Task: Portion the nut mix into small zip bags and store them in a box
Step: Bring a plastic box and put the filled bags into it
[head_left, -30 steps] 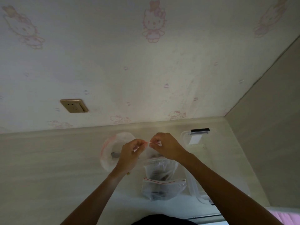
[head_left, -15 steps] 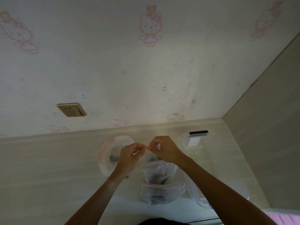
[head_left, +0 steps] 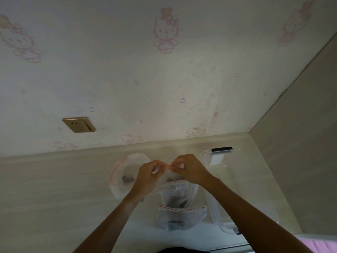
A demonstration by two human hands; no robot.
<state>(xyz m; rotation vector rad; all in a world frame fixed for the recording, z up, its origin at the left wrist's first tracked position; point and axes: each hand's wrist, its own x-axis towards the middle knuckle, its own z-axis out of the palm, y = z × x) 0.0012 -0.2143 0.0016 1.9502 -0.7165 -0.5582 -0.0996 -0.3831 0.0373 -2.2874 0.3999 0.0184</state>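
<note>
On the left of the counter [head_left: 54, 189] lies a large bag [head_left: 125, 172] with a spoon [head_left: 128, 178] inside. The left hand [head_left: 148, 174] and right hand [head_left: 189, 169] each pinch the red zip strip of a small bag [head_left: 168, 168] held up between them, its seal running side to side. Below lie two filled bags [head_left: 179, 207]. The box [head_left: 226, 172] sits just right, nearer the right hand.

Both bare arms reach forward from the bottom of the view and come close together. The left hand [head_left: 148, 175] and the right hand [head_left: 189, 168] are held up side by side, almost touching. The fingers [head_left: 179, 162] of each hand are curled in, pinching at the tips.
</note>
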